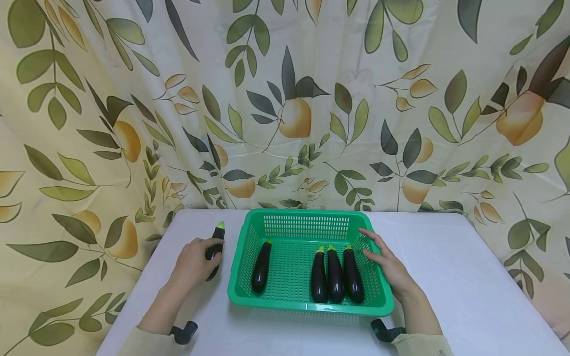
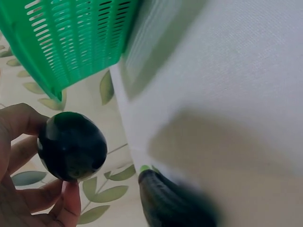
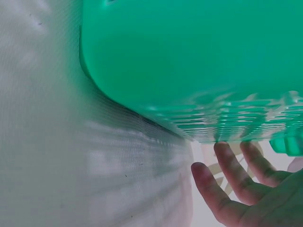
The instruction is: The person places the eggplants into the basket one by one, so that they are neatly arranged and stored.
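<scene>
My left hand [image 1: 196, 259] grips a dark purple eggplant [image 1: 214, 250] left of the green basket, thumb and fingers around its body. Seen from the left wrist, the round end of this eggplant [image 2: 72, 146] faces the camera, raised off the table. Another dark eggplant [image 2: 168, 201] with a green tip shows low in that view, largely hidden from the head camera. My right hand [image 1: 394, 269] rests at the right side of the basket [image 1: 307, 307], fingers extended over its rim. From the right wrist, several straight fingers [image 3: 232, 172] show by the basket's outer wall.
Inside the basket, one eggplant [image 1: 261, 267] lies at the left and three eggplants [image 1: 335, 274] lie side by side at the right, stems pointing away. A white-covered table [image 1: 472, 296] carries the basket. Behind it hangs a leaf-and-fruit patterned curtain [image 1: 338, 163].
</scene>
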